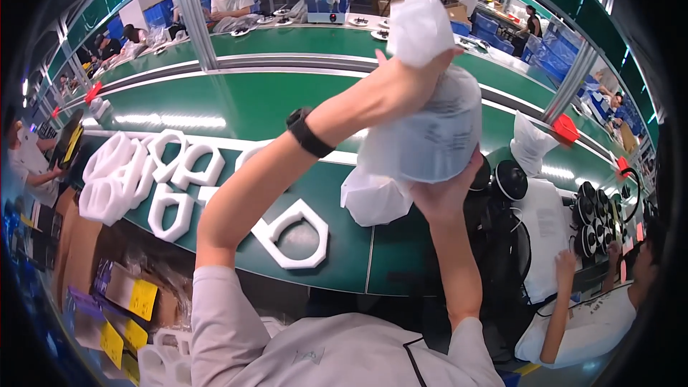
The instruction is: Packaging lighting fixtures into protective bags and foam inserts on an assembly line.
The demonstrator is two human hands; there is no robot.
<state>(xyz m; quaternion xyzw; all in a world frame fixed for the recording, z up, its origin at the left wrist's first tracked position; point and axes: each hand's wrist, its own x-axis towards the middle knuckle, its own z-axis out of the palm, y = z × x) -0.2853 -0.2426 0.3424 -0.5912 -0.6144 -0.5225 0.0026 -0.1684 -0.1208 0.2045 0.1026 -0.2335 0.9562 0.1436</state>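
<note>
A translucent plastic bag (430, 136) with printing on its side is held up over the green table; what is inside is blurred. My left hand (423, 75), below a dark wristband, grips the bag's gathered neck, and the white top sticks out above it. Against the underside of the bag rests my right hand (446, 193), its fingers curving round the lower edge. Just under the bag, a white wrapped bundle (376, 197) lies on the table. Nearer to me is a white foam frame (324, 233) with a round opening.
Several white foam frames (170, 216) lie at the left. Black round devices (510, 179) stand right of my right hand, near another white bag (530, 145). A green conveyor belt (287, 93) runs beyond the table. A co-worker (595, 322) sits close on the right.
</note>
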